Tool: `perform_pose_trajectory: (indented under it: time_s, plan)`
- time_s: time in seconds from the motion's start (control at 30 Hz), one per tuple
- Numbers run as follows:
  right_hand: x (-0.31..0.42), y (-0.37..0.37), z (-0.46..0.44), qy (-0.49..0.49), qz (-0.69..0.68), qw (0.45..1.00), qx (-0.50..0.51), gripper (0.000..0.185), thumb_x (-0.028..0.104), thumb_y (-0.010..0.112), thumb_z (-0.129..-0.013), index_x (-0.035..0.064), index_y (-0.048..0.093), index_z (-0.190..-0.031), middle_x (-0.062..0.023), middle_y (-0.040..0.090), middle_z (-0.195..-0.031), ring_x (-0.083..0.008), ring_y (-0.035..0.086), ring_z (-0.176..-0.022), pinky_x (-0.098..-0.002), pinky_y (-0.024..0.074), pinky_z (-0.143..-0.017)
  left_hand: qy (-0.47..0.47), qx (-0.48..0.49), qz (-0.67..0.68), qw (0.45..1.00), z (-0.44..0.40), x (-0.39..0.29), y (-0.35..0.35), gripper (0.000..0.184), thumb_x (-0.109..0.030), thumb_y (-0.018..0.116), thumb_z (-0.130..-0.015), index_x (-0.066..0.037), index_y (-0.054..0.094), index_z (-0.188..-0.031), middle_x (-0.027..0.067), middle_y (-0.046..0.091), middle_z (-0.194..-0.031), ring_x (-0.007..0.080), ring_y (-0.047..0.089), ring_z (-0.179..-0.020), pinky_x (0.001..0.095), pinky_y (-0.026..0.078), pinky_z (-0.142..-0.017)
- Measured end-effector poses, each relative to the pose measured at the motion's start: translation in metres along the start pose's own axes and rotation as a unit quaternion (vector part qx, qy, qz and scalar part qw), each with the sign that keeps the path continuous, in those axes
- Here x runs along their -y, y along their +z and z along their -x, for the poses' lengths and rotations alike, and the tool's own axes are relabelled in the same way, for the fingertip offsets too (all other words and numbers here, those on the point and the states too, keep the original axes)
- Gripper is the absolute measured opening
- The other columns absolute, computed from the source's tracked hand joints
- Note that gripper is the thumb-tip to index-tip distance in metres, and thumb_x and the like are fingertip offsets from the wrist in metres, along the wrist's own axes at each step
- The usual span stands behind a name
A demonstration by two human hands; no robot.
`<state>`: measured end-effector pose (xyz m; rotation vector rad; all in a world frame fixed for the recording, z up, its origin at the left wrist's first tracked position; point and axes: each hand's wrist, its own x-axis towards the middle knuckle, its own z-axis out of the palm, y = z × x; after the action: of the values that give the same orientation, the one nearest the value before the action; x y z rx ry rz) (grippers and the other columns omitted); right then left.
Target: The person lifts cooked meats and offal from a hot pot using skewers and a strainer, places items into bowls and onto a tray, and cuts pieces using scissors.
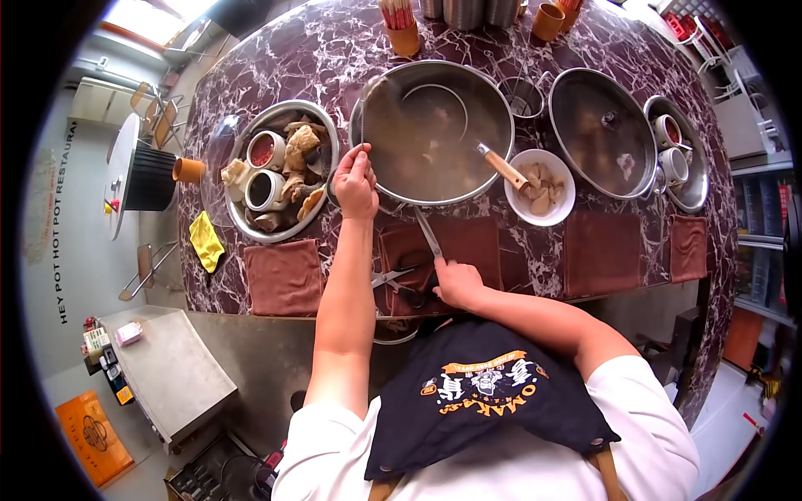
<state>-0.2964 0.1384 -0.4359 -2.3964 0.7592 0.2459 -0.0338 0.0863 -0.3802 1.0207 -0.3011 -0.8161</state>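
Thumb and fingers of my left hand (357, 182) are pinched together on a thin metal handle at the left rim of the large steel pot (508, 104), which holds cloudy, steaming liquid. My right hand (458, 282) is closed on the end of long metal tongs (428, 232) below the pot, above a brown cloth (484, 242). Open scissors (393, 275) lie just left of my right hand. Right of the pot, a white bowl (540, 219) contains pale pieces, with a wooden-handled utensil (501, 166) across its edge.
At the left stands a steel tray (236, 219) with two cups and brown food pieces, near a yellow cloth (205, 240). A lidded pan (576, 108) and another tray (700, 179) are at the right. Chopstick holders (404, 40) stand behind.
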Motion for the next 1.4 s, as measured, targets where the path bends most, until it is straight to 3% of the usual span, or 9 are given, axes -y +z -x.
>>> perform_pose_trajectory:
  time_s: [0.3,0.5,0.67,0.83,0.93,1.0,1.17,1.3,1.4]
  plan:
    - [-0.011,-0.001,0.005,0.143,-0.19,0.971,0.012,0.048,0.022,0.071,-0.074,0.0026,0.048,-0.111,-0.0223,0.064,-0.097,-0.041,0.064,-0.092,-0.0462,0.0515,-0.081,0.066,-0.037,-0.23,0.97,-0.034,-0.048,0.017,0.012,-0.007,0.05,-0.095,-0.003,0.06,-0.099,-0.0052,0.05,-0.067,0.002,0.04,-0.055,0.0167,0.03,-0.05]
    - [-0.057,-0.031,0.028,0.211,-0.603,0.763,0.096,0.046,0.004,0.058,-0.086,0.0048,0.042,-0.128,-0.0099,0.062,-0.102,-0.0164,0.062,-0.084,-0.0292,0.0511,-0.067,-0.298,-0.044,-0.124,0.946,-0.026,0.013,0.019,0.006,-0.006,0.049,-0.091,-0.007,0.054,-0.092,0.0012,0.055,-0.069,0.0079,0.039,-0.047,0.021,0.031,-0.04]
    - [-0.094,-0.07,0.079,0.163,-0.53,0.826,0.103,0.047,0.01,0.063,-0.087,0.0027,0.043,-0.129,-0.007,0.063,-0.104,-0.0119,0.06,-0.092,-0.0266,0.0491,-0.079,-0.413,-0.145,0.049,0.898,-0.084,0.07,0.03,0.016,-0.005,0.035,-0.09,-0.01,0.046,-0.08,-0.0012,0.045,-0.062,0.0083,0.03,-0.043,0.0225,0.023,-0.037]
    - [-0.109,-0.118,0.131,0.174,-0.506,0.835,0.127,0.05,0.005,0.062,-0.082,0.0025,0.045,-0.129,-0.0066,0.058,-0.111,-0.0123,0.055,-0.1,-0.0276,0.0457,-0.087,-0.288,-0.341,0.04,0.894,-0.146,0.119,0.054,0.025,-0.013,0.048,-0.085,-0.015,0.044,-0.06,-0.0011,0.033,-0.045,0.0133,0.031,-0.034,0.0277,0.023,-0.033]
    - [-0.128,-0.161,0.164,0.167,-0.542,0.81,0.147,0.053,0.0,0.061,-0.08,0.0024,0.046,-0.13,-0.007,0.057,-0.114,-0.016,0.055,-0.106,-0.0313,0.0464,-0.092,-0.26,-0.361,-0.033,0.895,-0.149,0.15,0.044,0.019,-0.014,0.054,-0.087,-0.012,0.052,-0.068,-0.0021,0.039,-0.049,0.0127,0.033,-0.036,0.0285,0.025,-0.033]
    - [-0.14,-0.203,0.18,0.153,-0.556,0.807,0.127,0.054,0.0,0.062,-0.078,0.0024,0.047,-0.129,-0.006,0.058,-0.111,-0.0157,0.056,-0.104,-0.0303,0.0485,-0.088,-0.112,-0.258,-0.142,0.949,-0.12,0.142,0.047,0.01,-0.017,0.059,-0.088,-0.011,0.059,-0.08,-0.003,0.045,-0.054,0.0107,0.036,-0.038,0.0275,0.026,-0.034]
    - [-0.164,-0.273,0.156,0.117,-0.516,0.849,0.005,0.054,0.003,0.065,-0.076,0.0029,0.047,-0.128,-0.0042,0.059,-0.103,-0.0147,0.058,-0.096,-0.0288,0.049,-0.083,-0.024,-0.099,-0.105,0.989,-0.063,0.067,0.044,0.011,-0.012,0.059,-0.095,-0.005,0.067,-0.094,-0.007,0.052,-0.068,0.0024,0.041,-0.056,0.0187,0.032,-0.049]
    - [-0.172,-0.28,0.063,-0.037,-0.19,0.97,-0.145,0.056,0.007,0.066,-0.075,0.0007,0.048,-0.127,-0.0122,0.06,-0.107,-0.0235,0.059,-0.099,-0.0325,0.0465,-0.09,0.012,-0.016,-0.122,0.992,-0.035,0.02,0.039,0.011,-0.009,0.057,-0.096,-0.004,0.067,-0.098,-0.0093,0.046,-0.065,0.0004,0.036,-0.053,0.0167,0.026,-0.046]
    - [-0.17,-0.276,-0.017,-0.12,-0.041,0.973,-0.194,0.063,0.017,0.071,-0.07,0.0029,0.049,-0.127,-0.0188,0.058,-0.116,-0.034,0.057,-0.106,-0.0389,0.0458,-0.093,0.004,0.002,-0.126,0.992,-0.018,-0.01,0.046,0.012,-0.01,0.057,-0.096,-0.002,0.066,-0.1,-0.0099,0.044,-0.064,0.0001,0.034,-0.052,0.0175,0.023,-0.045]
